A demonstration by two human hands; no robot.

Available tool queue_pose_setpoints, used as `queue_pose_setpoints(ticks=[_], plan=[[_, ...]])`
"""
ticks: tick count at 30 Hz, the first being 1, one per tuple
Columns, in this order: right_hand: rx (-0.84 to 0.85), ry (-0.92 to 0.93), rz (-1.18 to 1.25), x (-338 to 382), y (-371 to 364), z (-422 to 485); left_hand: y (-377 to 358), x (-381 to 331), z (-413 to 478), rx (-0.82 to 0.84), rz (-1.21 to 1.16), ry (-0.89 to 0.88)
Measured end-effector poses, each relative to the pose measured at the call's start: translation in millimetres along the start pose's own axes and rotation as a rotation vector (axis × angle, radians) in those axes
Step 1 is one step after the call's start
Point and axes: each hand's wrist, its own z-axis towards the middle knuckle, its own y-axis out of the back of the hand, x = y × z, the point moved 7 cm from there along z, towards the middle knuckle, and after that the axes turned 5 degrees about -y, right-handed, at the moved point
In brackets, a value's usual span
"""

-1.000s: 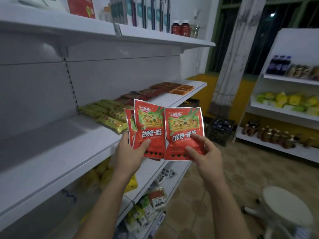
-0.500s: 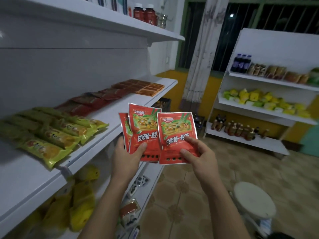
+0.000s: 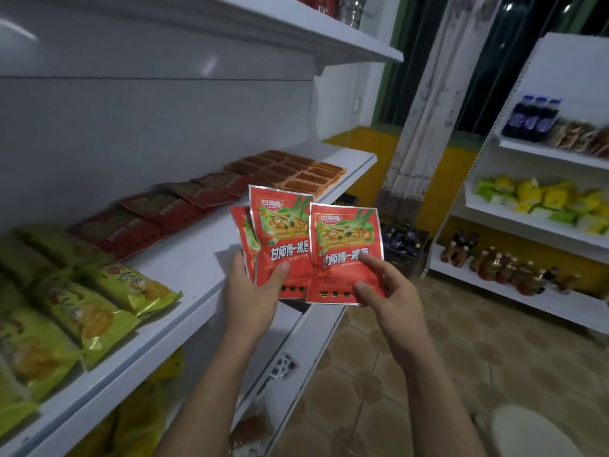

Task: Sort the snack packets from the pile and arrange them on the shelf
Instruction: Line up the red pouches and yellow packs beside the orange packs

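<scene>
Left hand (image 3: 253, 291) first: it gripped a small fan (image 3: 280, 232) of red packets by the lower edge, thumb pressed across the front one. It held at least two, and maybe a third was tucked behind. Right hand (image 3: 392, 301) pinched a single red packet (image 3: 346, 245) near its bottom corner, two digits showing on its face, its left edge overlapping the fan. All of them hung in the air just off the front edge of the shelf (image 3: 197, 258), none laid down yet.

Along the shelf, left to right: green packs (image 3: 99, 308) in rows at the near end, dark red packs (image 3: 148, 216) mid-shelf toward the back, brown packs (image 3: 290, 169) at the far end. In front of the dark red packs the shelf showed bare white board, right beside the hands. That looked the likely spot for the red ones.

Handling, as a guess: thin foil pouches, light, floppy, and glossy enough to slide over one another. A pinch on the flat sealed edge should hold one, while squeezing the middle could crush what's inside. Peeling one off the fan at a time would likely keep the rest from slipping.
</scene>
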Motion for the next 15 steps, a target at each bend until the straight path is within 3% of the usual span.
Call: queue_pose_setpoints(ticks=[5,15], plan=[[0.053,-0.013,0.060,-5.7,-7.2,54.7,-9.2,1.7,28.1,-0.065,0.088,0.017],[0.416,-0.020,0.070,-11.4,-50.7,182.8,-25.0,1.8,82.7,-0.415,0.138,0.054]])
